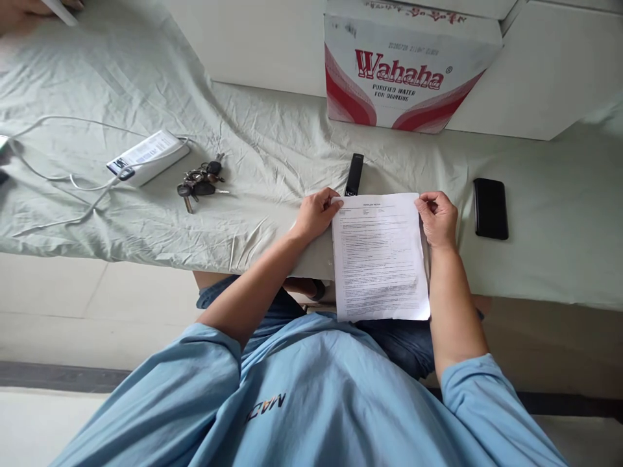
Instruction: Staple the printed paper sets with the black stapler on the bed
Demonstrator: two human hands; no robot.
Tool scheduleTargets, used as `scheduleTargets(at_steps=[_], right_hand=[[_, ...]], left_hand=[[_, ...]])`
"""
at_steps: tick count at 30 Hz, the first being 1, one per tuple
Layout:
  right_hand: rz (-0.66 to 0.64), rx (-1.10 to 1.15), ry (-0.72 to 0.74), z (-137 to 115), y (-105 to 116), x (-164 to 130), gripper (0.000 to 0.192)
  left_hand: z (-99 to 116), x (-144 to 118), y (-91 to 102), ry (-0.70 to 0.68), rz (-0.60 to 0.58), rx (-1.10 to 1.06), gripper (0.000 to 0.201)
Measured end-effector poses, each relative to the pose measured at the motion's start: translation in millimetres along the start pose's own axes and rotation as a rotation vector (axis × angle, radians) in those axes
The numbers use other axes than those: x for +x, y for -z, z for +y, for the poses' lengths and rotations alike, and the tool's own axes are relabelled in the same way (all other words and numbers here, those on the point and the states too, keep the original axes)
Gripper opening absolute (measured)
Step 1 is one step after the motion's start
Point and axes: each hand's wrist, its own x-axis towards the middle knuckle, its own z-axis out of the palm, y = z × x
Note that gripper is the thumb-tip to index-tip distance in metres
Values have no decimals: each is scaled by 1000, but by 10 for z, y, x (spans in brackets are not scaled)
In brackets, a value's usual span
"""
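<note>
Pale green, creased cloth [272,149] covers the surface, and at its left a white power bank [148,155] trails a thin cable [73,178] beside a bunch of keys [199,181], laid flat and apart as if simply set down within reach. Toward the middle, the left hand [316,214] pinches the top left corner of a printed sheet of paper [379,259] and the right hand [438,217] pinches the top right, hands apart so the page stays taut and flat, its lower half hanging past the edge over the lap. A slim black remote [354,174] lies just above the sheet, a glossy cardboard water carton [409,65] stands behind, and a black phone [490,207] rests flat at the right.
</note>
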Motion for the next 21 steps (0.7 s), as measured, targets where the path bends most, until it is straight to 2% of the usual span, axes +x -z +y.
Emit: scheduleTargets(at_steps=[5, 10, 15, 21], right_hand=[[-46, -73, 36, 8, -36, -15, 54], [-87, -167, 84, -51, -34, -20, 54], [-131, -132, 45, -113, 8, -22, 56], [-60, 20, 5, -1, -12, 9, 65]], left_hand=[[34, -6, 9, 7, -1, -43, 8], [53, -17, 26, 5, -12, -79, 9], [2, -8, 8, -11, -14, -67, 8], [-68, 13, -42, -56, -18, -6, 6]])
